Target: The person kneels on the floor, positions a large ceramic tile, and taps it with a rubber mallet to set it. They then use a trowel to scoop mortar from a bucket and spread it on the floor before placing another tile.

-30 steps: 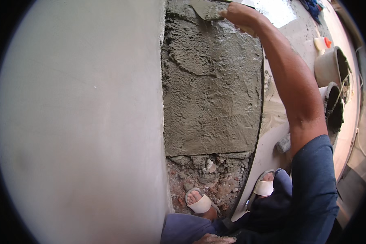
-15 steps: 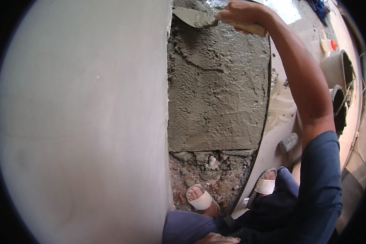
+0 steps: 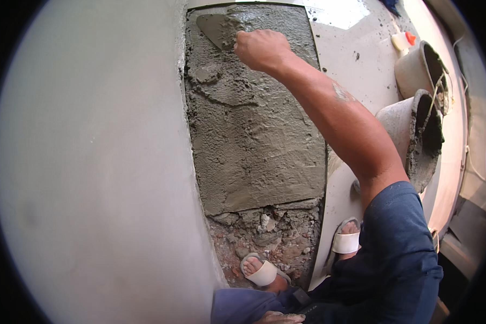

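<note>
My right hand is closed around the handle of a trowel, reaching out over the far part of a wet grey mortar bed. The trowel's pointed blade is smeared with mortar and lies against the surface, pointing left; my fist hides the handle. Rough ridges and a small round lump mark the mortar near the blade, while the nearer part is flatter. At the lower edge, my left hand rests by my leg with its fingers laid out, partly cut off by the picture's edge.
A smooth grey wall borders the mortar on the left. On the right stand two mortar-stained buckets and a white bottle with a red cap. Broken rubble lies at the near end, beside my sandalled foot.
The view has shifted, showing the mortar's far edge and more of the buckets. My right hand and the trowel have moved down and left in the picture, with the blade turned flatter.
</note>
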The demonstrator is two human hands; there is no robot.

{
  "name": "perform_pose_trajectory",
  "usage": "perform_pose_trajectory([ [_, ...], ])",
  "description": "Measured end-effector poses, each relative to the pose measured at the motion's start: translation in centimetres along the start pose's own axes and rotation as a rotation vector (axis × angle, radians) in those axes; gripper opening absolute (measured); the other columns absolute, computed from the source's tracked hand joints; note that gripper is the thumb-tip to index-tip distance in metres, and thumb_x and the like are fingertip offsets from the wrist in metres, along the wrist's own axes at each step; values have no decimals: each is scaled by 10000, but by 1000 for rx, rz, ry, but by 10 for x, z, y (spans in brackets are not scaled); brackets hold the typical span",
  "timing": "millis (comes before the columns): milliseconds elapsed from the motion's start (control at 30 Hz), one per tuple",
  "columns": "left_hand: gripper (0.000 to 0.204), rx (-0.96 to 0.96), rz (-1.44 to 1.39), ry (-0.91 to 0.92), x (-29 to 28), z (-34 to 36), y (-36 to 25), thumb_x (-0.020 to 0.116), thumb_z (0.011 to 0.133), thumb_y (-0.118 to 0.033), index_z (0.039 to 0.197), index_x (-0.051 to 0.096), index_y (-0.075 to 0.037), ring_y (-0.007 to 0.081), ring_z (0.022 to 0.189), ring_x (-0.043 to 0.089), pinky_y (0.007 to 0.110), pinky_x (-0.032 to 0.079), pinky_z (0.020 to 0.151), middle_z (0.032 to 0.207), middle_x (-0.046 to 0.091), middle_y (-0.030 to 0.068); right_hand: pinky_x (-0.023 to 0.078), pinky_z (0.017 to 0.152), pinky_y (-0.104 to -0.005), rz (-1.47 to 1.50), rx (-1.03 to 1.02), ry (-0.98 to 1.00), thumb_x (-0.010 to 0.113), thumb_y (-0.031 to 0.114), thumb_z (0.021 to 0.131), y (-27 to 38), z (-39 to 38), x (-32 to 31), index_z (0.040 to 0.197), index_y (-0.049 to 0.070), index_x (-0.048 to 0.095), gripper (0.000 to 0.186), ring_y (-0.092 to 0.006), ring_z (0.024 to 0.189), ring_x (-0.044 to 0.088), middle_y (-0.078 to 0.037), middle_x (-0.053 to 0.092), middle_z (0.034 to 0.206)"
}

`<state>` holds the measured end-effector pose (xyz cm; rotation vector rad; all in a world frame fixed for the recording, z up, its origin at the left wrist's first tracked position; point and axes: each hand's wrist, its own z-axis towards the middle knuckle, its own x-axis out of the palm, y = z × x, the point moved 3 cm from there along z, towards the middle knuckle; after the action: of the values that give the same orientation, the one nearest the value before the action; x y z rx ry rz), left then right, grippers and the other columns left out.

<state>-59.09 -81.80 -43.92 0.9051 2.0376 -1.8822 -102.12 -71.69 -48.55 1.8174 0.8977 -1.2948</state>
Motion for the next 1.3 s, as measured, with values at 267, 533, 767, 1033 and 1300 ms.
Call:
perform_pose_trajectory([
  [267,420,-100,-233,323,3,-167,-53,656,927,-234,1219,588,60,346,987,668,428,522,876,1180,645,260,537,851,-446,8,310,50,461,250,943,-84,-34,-10,1060,50,689,325,-288,973,695,-159,712,1053],
  [533,419,-227,-438,553,20,-246,-91,656,927,-235,1211,589,66,346,985,668,427,524,872,1171,647,263,549,581,-385,424,230,92,473,378,1007,-78,-35,-17,1220,-28,607,478,-195,560,613,-155,642,778],
  [767,418,-298,-537,603,27,-271,-100,657,928,-235,1203,591,72,346,982,668,427,527,869,1164,649,265,558,546,-390,323,251,64,463,354,1019,-72,41,-15,953,-45,635,440,-202,575,637,-131,618,691],
  [1033,417,-362,-645,642,28,-286,-110,657,928,-236,1195,592,77,346,979,668,427,529,866,1156,651,267,528,449,-346,189,311,111,401,363,982,-175,-22,-37,960,2,596,410,-168,511,583,-69,565,677],
  [1300,416,-380,-724,704,30,-315,-126,657,929,-237,1187,594,83,346,976,668,426,532,863,1147,654,270,531,434,-325,625,309,238,526,523,965,-165,-56,-1,1148,93,658,486,-141,531,624,-77,642,715],
])
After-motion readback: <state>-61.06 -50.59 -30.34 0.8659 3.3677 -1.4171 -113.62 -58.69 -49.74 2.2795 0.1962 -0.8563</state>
